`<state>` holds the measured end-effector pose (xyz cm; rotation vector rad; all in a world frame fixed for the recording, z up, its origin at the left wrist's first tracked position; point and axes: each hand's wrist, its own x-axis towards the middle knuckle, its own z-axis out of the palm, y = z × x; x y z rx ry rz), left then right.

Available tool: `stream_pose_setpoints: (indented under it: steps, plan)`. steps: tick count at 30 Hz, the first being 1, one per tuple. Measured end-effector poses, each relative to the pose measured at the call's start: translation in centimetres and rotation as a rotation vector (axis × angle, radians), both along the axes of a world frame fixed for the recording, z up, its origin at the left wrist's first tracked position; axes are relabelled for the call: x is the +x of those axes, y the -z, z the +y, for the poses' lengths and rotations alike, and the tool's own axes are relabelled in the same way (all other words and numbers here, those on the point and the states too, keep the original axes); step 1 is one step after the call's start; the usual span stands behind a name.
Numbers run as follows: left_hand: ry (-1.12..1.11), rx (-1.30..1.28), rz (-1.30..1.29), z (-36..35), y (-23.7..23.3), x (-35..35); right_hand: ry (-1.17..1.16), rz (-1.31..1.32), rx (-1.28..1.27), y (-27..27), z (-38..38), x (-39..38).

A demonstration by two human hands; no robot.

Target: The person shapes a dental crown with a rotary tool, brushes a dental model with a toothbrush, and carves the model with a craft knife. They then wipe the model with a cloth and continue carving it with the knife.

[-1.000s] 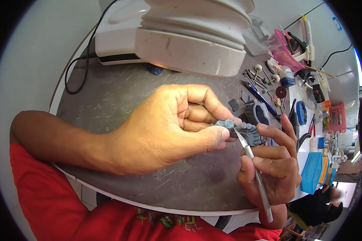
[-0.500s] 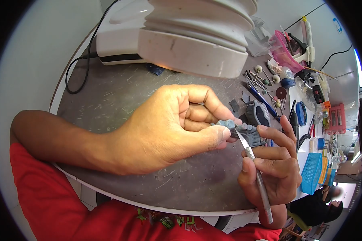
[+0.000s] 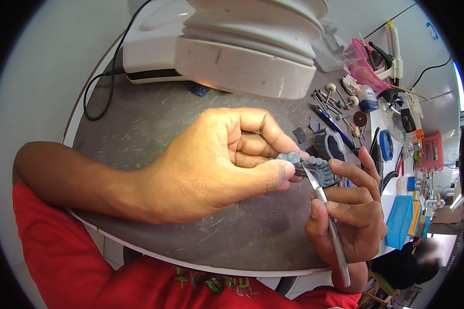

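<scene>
A grey dental model [image 3: 322,174] with several teeth is pinched between the thumb and fingers of my left hand [image 3: 216,165], over the dark table. My right hand [image 3: 348,216] is closed on a silver craft knife [image 3: 337,246], its pointed blade slanting up to the left and its tip against the model near the middle. The fingertips of my right hand lie beside the model's right end. Part of the model's left side is hidden behind my left thumb. Just beyond it is another grey dental piece [image 3: 330,145] on the table.
A white ribbed hose nozzle [image 3: 245,67] hangs over the far side of the table [image 3: 139,118]. Small rotary bits, a blue pen [image 3: 335,123] and a pink container [image 3: 365,67] are at the back right. A blue basket [image 3: 398,221] stands at right. A person [image 3: 404,265] is beyond.
The hands, model and knife are almost unmoved. The person in the background has shifted slightly.
</scene>
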<state>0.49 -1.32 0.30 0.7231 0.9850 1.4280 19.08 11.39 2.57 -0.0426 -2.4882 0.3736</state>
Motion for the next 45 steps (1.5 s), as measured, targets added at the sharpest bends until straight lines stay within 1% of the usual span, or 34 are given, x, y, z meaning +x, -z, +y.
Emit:
stream_pose_setpoints:
  steps: [17,23,26,28,30,31,32,34,35,36,38,39,40,41,42,43,44,45]
  plan:
    - [-0.013,-0.017,0.016,0.0,0.0,0.1,-0.007,-0.003,-0.010,0.1,0.1,0.1]
    - [-0.008,-0.003,-0.015,0.1,0.1,0.0,-0.036,-0.034,0.000,-0.2,0.2,0.2]
    - [-0.006,0.011,-0.071,0.2,0.1,0.0,-0.049,-0.017,-0.012,-0.8,0.5,0.9]
    - [-0.061,-0.007,-0.075,0.5,0.1,0.0,-0.051,-0.012,0.016,-1.0,1.1,1.2]
    - [-0.057,-0.015,-0.047,0.6,-0.1,-0.1,0.051,0.262,-0.208,-0.4,1.2,1.0]
    - [-0.058,-0.028,-0.018,0.6,-0.2,-0.2,0.089,0.319,-0.200,-0.4,1.4,0.5]
    - [-0.051,-0.023,-0.015,0.6,-0.3,-0.2,0.095,0.322,-0.194,-0.4,2.0,0.4]
    - [-0.085,0.023,-0.015,0.5,-0.3,-0.2,0.236,0.275,-0.237,-0.4,3.5,0.6]
    - [-0.078,0.028,-0.012,0.6,-0.1,-0.2,0.151,0.393,-0.499,-0.2,3.4,-0.3]
    - [-0.105,0.055,0.022,0.6,0.2,-0.2,0.157,0.399,-0.491,-0.5,3.8,-0.4]
    - [-0.121,0.088,0.056,0.7,0.3,0.0,0.119,0.166,-0.725,-1.4,4.3,0.0]
    - [-0.123,0.090,0.112,0.6,0.3,0.1,0.171,0.002,-0.804,-2.3,3.5,0.1]
    - [-0.123,0.092,0.166,0.5,0.2,0.3,0.162,-0.085,-0.835,-2.6,2.7,0.0]
    - [-0.107,0.099,0.167,0.4,0.1,0.3,0.177,-0.130,-0.798,-2.3,2.0,-0.1]
    - [-0.065,0.131,0.295,0.1,-0.1,0.3,0.191,-0.174,-0.760,-1.9,1.5,0.0]
    - [-0.025,0.164,0.424,-0.2,-0.2,0.3,0.198,-0.299,-0.637,-1.8,1.3,0.1]
    - [-0.017,0.173,0.427,-0.3,-0.3,0.4,0.202,-0.422,-0.511,-1.7,1.2,0.1]
    - [-0.015,0.297,0.634,-0.5,-0.4,0.5,0.181,-0.471,-0.384,-1.3,1.1,-0.1]
